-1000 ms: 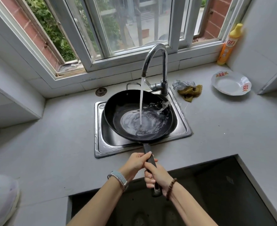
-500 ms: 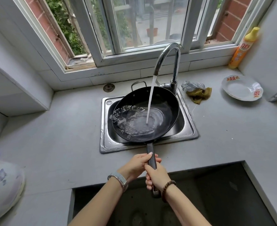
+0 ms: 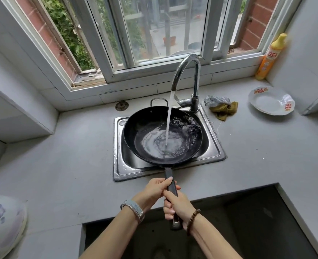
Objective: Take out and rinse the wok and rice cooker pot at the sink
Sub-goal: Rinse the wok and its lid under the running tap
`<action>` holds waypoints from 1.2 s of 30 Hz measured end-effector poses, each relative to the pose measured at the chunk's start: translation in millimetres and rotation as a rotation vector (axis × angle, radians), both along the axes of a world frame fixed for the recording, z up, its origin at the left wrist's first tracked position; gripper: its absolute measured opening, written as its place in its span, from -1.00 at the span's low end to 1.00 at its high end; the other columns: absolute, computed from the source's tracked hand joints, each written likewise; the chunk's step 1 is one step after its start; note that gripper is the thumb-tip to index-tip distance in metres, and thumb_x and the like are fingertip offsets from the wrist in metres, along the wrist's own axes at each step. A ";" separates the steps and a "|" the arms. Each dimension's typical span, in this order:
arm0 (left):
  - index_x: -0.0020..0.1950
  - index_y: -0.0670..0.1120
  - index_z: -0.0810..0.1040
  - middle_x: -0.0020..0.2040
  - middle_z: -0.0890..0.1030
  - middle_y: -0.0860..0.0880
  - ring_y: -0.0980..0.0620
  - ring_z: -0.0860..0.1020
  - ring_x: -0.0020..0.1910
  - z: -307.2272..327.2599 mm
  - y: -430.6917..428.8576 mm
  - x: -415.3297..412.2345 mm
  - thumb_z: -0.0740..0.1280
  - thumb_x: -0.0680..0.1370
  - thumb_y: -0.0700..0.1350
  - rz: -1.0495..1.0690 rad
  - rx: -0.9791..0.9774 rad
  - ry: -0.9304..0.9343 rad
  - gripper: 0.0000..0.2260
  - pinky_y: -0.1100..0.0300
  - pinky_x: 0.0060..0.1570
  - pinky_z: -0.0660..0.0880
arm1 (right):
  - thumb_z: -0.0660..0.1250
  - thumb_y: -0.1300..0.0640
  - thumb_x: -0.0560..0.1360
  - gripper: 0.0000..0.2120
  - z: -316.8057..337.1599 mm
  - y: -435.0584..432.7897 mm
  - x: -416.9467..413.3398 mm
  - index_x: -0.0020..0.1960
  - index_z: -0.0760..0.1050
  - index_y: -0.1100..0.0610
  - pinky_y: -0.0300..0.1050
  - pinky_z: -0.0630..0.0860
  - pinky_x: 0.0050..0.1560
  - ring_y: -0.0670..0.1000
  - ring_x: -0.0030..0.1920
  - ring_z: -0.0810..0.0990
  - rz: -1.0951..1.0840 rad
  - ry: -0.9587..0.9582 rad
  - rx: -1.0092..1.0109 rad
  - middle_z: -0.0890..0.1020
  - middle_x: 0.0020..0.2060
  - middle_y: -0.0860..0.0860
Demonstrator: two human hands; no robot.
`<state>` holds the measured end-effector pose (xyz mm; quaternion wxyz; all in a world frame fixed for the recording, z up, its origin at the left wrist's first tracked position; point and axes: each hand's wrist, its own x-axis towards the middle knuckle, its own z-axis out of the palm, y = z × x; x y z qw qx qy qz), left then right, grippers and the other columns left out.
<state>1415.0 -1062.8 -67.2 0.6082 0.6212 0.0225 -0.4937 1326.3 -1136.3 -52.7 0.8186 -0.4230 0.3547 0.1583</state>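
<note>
Holding wok point(image 3: 163, 135) over sink point(image 3: 135, 172), under running tap point(image 3: 197, 81). Pointing handle point(image 3: 168, 173) straight back toward table's near edge, putting bowl directly ahead of both hands. Wrapping left hand point(image 3: 154, 191) round handle nearer the bowl; curling right hand point(image 3: 178, 204) round it just behind, toward the butt end. Judging next move as rolling about handle's long axis to tip water out. Not seeing rice cooker pot.

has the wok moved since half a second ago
Yes: the wok has rocked right over the sink; its water now piles toward the faucet base, not the left wall.
</note>
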 end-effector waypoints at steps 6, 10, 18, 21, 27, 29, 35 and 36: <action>0.16 -0.29 0.52 0.02 0.68 -0.18 0.01 0.65 -0.10 -0.3 5.3 -3.3 0.15 0.66 -0.12 0.009 -0.063 0.091 -0.72 0.25 -0.17 0.54 | 0.20 0.18 0.58 -0.92 -9.3 8.0 4.5 -0.03 0.35 0.19 -0.22 0.36 -0.57 -0.04 -0.60 0.34 0.027 0.060 -0.271 0.38 -0.52 0.03; 0.23 -0.32 0.48 0.08 0.66 -0.19 0.00 0.65 -0.03 -2.0 6.4 -6.0 0.13 0.66 -0.12 0.040 -0.114 0.152 -0.70 0.23 -0.11 0.56 | 0.22 0.15 0.57 -0.90 -12.2 12.4 4.5 -0.04 0.37 0.19 -0.20 0.39 -0.56 -0.05 -0.61 0.37 0.047 0.072 -0.410 0.41 -0.50 0.04; 0.17 -0.35 0.52 0.02 0.66 -0.22 0.03 0.65 -0.14 -4.4 6.7 -3.8 0.21 0.64 -0.14 0.020 -0.044 0.049 -0.72 0.27 -0.12 0.56 | 0.20 0.17 0.60 -0.90 -3.7 8.2 3.8 -0.02 0.35 0.22 -0.23 0.31 -0.58 -0.05 -0.60 0.31 0.033 0.037 -0.191 0.36 -0.51 0.05; 0.12 -0.35 0.53 -0.02 0.65 -0.24 0.08 0.65 -0.24 -4.2 3.8 -2.2 0.24 0.63 -0.16 0.003 0.002 0.001 -0.75 0.30 -0.18 0.56 | 0.18 0.16 0.61 -0.90 -0.7 7.2 2.5 0.01 0.36 0.21 -0.25 0.26 -0.59 -0.07 -0.60 0.27 -0.005 -0.002 -0.056 0.33 -0.52 0.03; 0.16 -0.40 0.53 0.06 0.64 -0.32 0.04 0.65 -0.21 -1.7 6.5 1.7 0.26 0.62 -0.14 -0.002 0.031 -0.042 -0.69 0.29 -0.16 0.56 | 0.19 0.15 0.61 -0.89 -2.5 8.6 4.1 -0.03 0.31 0.18 -0.27 0.23 -0.59 -0.08 -0.60 0.25 -0.049 -0.004 0.053 0.32 -0.52 0.01; 0.17 -0.39 0.52 0.06 0.65 -0.30 0.02 0.65 -0.17 1.2 8.5 1.6 0.23 0.64 -0.13 -0.010 0.016 -0.023 -0.69 0.28 -0.13 0.56 | 0.20 0.15 0.61 -0.89 -1.7 9.7 5.0 -0.01 0.31 0.18 -0.26 0.25 -0.58 -0.07 -0.60 0.27 -0.039 0.006 0.025 0.34 -0.52 0.02; 0.18 -0.30 0.52 0.05 0.68 -0.18 0.00 0.65 -0.03 4.5 13.1 -1.0 0.15 0.66 -0.10 -0.017 -0.059 0.069 -0.70 0.22 0.01 0.57 | 0.22 0.17 0.58 -0.89 -4.0 17.1 8.2 -0.01 0.33 0.21 -0.23 0.35 -0.59 -0.05 -0.62 0.33 -0.011 0.062 -0.214 0.38 -0.53 0.04; 0.17 -0.28 0.52 0.05 0.68 -0.17 -0.01 0.65 -0.02 4.1 13.1 -2.1 0.15 0.66 -0.09 -0.011 -0.071 0.085 -0.71 0.19 0.05 0.56 | 0.21 0.17 0.58 -0.90 -5.1 17.8 8.1 -0.01 0.33 0.21 -0.23 0.36 -0.59 -0.05 -0.62 0.33 -0.009 0.066 -0.251 0.38 -0.53 0.04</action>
